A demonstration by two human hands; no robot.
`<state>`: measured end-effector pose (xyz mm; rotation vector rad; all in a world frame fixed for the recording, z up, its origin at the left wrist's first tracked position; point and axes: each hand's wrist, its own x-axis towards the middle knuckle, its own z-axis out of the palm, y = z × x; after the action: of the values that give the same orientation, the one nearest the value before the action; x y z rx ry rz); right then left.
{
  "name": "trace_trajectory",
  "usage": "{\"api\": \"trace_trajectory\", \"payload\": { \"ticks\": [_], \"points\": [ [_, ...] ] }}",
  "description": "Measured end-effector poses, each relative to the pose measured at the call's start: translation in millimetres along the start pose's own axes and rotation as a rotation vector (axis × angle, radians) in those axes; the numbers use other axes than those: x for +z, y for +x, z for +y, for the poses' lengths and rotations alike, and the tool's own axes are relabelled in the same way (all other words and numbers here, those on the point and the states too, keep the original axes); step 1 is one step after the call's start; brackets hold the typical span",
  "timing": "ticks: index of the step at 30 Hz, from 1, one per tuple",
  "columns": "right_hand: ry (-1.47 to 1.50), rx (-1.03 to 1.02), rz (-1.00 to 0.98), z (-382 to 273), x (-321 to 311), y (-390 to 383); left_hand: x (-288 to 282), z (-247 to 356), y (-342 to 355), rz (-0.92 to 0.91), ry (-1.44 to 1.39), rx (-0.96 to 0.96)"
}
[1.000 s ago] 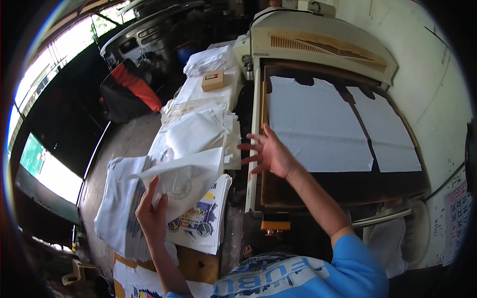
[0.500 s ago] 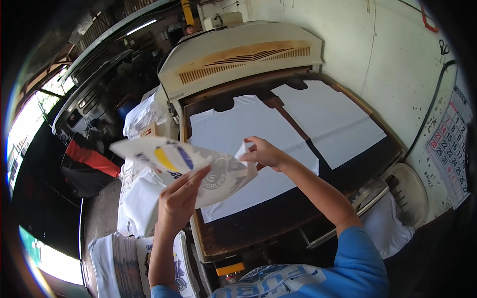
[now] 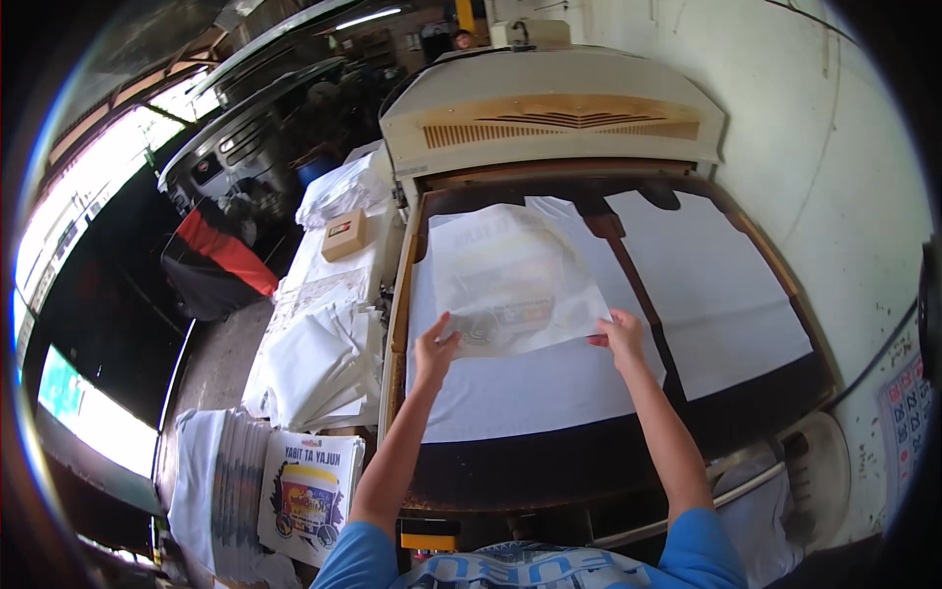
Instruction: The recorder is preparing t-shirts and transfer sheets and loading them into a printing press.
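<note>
Printed sheet [image 3: 535, 280] hangs over the upper part of the left cloth [image 3: 520, 407], its near edge raised; whether its far edge touches the fabric, I cannot tell. Largest around it is the cream-hooded machine [image 3: 549, 113], whose dark bed [image 3: 549, 481] reaches toward the person. To the left runs a counter [image 3: 368, 263], strewn with white material. Next in size come the two cloths, both flat on the bed: the left one partly covered, the right cloth [image 3: 716, 294] without any sheet. Smaller are the white stack [image 3: 221, 491] and, beside it, the printed pile [image 3: 309, 491] (its lettering shows in reverse), then the brown box [image 3: 343, 236] on the counter. Last, the hands: the left hand [image 3: 432, 351] has its grip pinched on the sheet's near left corner, the right hand [image 3: 624, 339] on the near right one. As I judge it, the cloths are laid out and the sheet is roughly over its place; lowering and releasing it are not yet done.
</note>
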<state>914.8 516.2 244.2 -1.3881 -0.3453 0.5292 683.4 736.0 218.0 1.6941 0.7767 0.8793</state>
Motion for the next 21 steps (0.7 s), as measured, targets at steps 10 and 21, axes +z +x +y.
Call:
{"api": "trace_trajectory", "payload": {
  "ticks": [10,21],
  "points": [
    [-0.223,-0.095,0.141,72,0,70,23,-72,47,-0.109,-0.136,-0.358],
    [-0.501,-0.214,0.139,68,9,94,22,-80,67,0.007,0.159,-0.168]
  ]
}}
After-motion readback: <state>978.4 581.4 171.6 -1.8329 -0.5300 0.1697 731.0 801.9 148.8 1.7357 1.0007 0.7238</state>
